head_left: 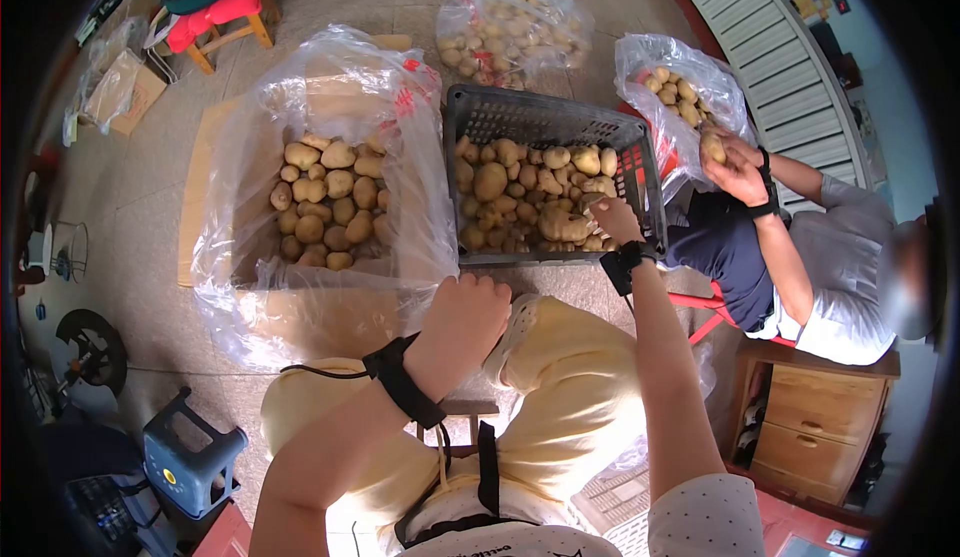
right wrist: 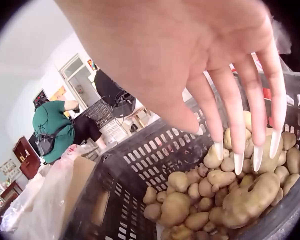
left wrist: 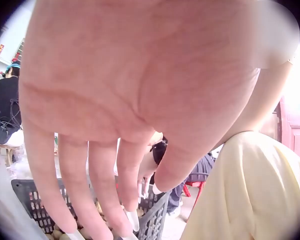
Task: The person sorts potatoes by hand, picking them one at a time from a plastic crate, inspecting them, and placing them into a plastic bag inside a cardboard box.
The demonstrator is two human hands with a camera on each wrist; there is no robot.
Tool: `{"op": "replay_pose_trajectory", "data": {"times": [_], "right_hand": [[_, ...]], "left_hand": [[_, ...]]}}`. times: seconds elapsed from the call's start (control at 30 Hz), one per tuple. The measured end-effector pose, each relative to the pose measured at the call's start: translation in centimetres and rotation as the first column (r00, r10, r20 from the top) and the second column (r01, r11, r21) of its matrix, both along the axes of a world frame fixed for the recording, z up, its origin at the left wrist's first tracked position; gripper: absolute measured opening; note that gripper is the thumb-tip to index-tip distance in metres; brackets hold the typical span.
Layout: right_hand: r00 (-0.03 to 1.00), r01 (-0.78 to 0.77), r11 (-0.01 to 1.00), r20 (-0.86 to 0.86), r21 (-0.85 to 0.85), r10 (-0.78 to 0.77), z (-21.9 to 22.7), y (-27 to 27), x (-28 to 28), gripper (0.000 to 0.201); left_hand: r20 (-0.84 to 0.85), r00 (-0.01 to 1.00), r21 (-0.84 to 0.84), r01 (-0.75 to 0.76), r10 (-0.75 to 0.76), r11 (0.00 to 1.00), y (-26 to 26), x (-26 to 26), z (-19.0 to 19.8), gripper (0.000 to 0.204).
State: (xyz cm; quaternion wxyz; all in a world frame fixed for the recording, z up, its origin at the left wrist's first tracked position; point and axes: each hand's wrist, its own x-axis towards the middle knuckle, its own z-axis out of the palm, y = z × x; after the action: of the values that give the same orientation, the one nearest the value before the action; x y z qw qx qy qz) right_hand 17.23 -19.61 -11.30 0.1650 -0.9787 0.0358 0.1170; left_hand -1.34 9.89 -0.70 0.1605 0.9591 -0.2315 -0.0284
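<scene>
My right hand (head_left: 617,220) reaches over the black plastic crate (head_left: 540,97), which holds many potatoes. In the right wrist view its long-nailed fingers (right wrist: 233,117) are extended above the pile, with nothing held between them. Just below the fingertips lies a large knobbly potato (right wrist: 250,200). My left hand (head_left: 465,322) hovers by my knee, between the crate and the plastic-lined cardboard box (head_left: 320,312). The left wrist view shows an empty palm with the fingers hanging fairly straight. Inside the lined box lie several potatoes (head_left: 338,185).
Behind the crate stands a clear bag of potatoes (head_left: 515,32). To the right, a seated person (head_left: 810,247) holds a potato (head_left: 713,149) beside another potato bag (head_left: 640,52). A blue stool (head_left: 190,454) is at the lower left, and a wooden cabinet (head_left: 815,422) at the right.
</scene>
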Motion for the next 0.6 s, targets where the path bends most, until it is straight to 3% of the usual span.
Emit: {"op": "replay_pose_trajectory", "data": {"times": [0.1, 0.2, 0.3, 0.33, 0.43, 0.6], "right_hand": [[0.998, -0.038, 0.999, 0.046, 0.009, 0.037, -1.4, 0.9, 0.2, 0.039], [0.994, -0.109, 0.994, -0.020, 0.024, 0.109, -2.9, 2.6, 0.4, 0.037], [0.981, -0.196, 0.968, -0.028, -0.155, 0.194, -4.3, 4.9, -0.1, 0.034], [0.958, -0.284, 0.957, -0.049, -0.057, 0.282, -3.9, 5.6, -0.5, 0.034], [0.935, -0.333, 0.941, -0.107, 0.059, 0.337, -3.4, 8.0, -1.1, 0.030], [0.962, -0.245, 0.964, -0.098, 0.103, 0.255, -1.9, 9.4, -0.4, 0.028]], "left_hand": [[0.013, 0.999, 0.055, -0.037, 0.037, 0.998, -0.1, -0.3, -0.4, 0.018], [-0.006, 0.998, 0.093, -0.057, 0.058, 0.994, -0.3, -0.6, -0.1, 0.018], [-0.049, 0.997, 0.106, -0.060, 0.065, 0.993, -0.4, -0.9, 0.0, 0.017], [-0.060, 0.996, 0.106, -0.058, 0.065, 0.993, -0.5, -0.9, 0.0, 0.017], [-0.097, 0.994, 0.118, -0.039, 0.050, 0.992, -0.2, -0.8, 0.4, 0.017], [-0.094, 0.993, 0.135, -0.060, 0.073, 0.989, -0.6, -0.9, 0.0, 0.017]]}}
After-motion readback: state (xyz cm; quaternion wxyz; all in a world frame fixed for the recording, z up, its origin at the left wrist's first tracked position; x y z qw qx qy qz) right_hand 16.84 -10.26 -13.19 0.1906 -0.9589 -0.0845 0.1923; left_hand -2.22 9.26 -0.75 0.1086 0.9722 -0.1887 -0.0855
